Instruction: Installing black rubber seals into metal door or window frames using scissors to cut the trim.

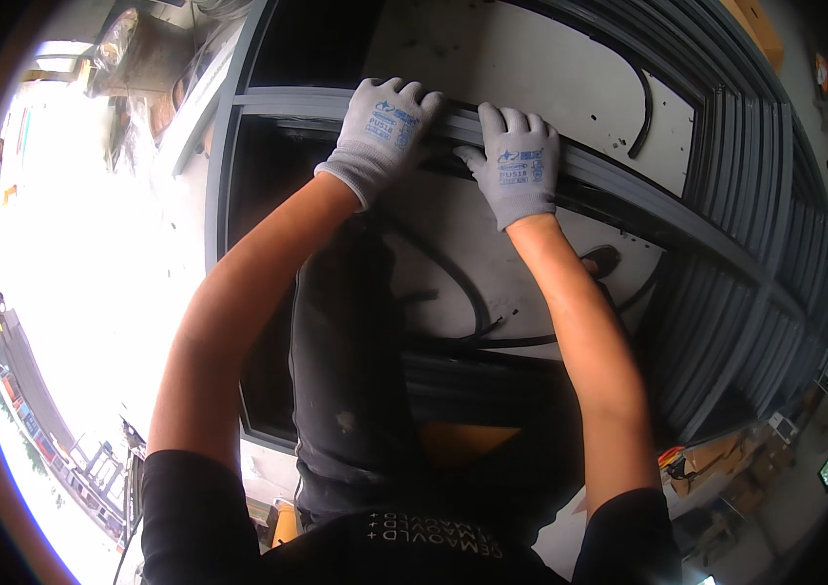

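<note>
A large dark grey window-type frame (222,185) surrounds my legs, with a grey crossbar (618,171) running across its middle. Over that bar my left hand (382,132), in a light grey knit glove with blue print, has its fingers curled. A little to the right, my right hand (519,164) wears a matching glove and grips the same bar, its thumb held out to the near side. The fingertips of both hands are partly hidden behind the bar. Through the openings, a black rubber strip (480,302) lies curved on the pale floor.
Several similar grey frames (755,175) are stacked at the right. Another black strip (644,107) curves beyond the bar. Cardboard boxes (726,458) stand at the lower right, and a plastic-wrapped item (141,54) at the upper left. The left side is washed out by light.
</note>
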A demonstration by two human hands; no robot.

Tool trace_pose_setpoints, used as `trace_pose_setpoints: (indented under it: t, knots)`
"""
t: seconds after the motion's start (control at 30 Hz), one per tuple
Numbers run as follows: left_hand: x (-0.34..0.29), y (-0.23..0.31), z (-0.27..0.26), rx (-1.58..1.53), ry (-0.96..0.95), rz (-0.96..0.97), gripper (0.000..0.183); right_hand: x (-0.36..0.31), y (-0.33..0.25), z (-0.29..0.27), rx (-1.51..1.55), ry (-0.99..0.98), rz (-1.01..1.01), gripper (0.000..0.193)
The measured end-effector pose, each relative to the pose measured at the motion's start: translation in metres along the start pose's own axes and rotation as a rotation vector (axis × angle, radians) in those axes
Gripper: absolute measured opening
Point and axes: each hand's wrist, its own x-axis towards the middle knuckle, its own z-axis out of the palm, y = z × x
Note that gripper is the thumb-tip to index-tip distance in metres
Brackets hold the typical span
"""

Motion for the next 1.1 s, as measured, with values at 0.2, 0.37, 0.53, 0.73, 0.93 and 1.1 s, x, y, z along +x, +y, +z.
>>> trace_pose_setpoints:
  t: [0.2, 0.37, 0.53, 0.73, 0.93, 1.1]
  knots:
    - [-0.019, -0.026, 0.011, 0.011, 0.103, -0.054, 0.068, 0.016, -0.025, 0.009, 0.056, 0.021, -0.079, 0.061]
    - [-0.015, -0.027, 0.011, 0.061, -0.008, -0.056, 0.061, 0.020, -0.026, 0.002, 0.024, 0.002, -0.075, 0.059]
    - [-0.033, -0.060, 0.013, 0.030, 0.182, -0.049, 0.068, 0.032, -0.051, 0.004, 0.025, 0.046, -0.177, 0.061]
    - [-0.034, -0.063, 0.023, -0.086, 0.235, -0.086, 0.065, 0.038, -0.062, 0.013, 0.069, 0.003, -0.154, 0.054]
    - [-0.051, -0.112, -0.001, -0.045, 0.381, -0.015, 0.070, 0.044, -0.073, 0.015, 0.054, 0.048, -0.196, 0.057]
    - [-0.102, -0.174, 0.015, -0.327, 0.293, -0.720, 0.084, 0.049, -0.080, 0.017, 0.040, 0.041, -0.181, 0.055]
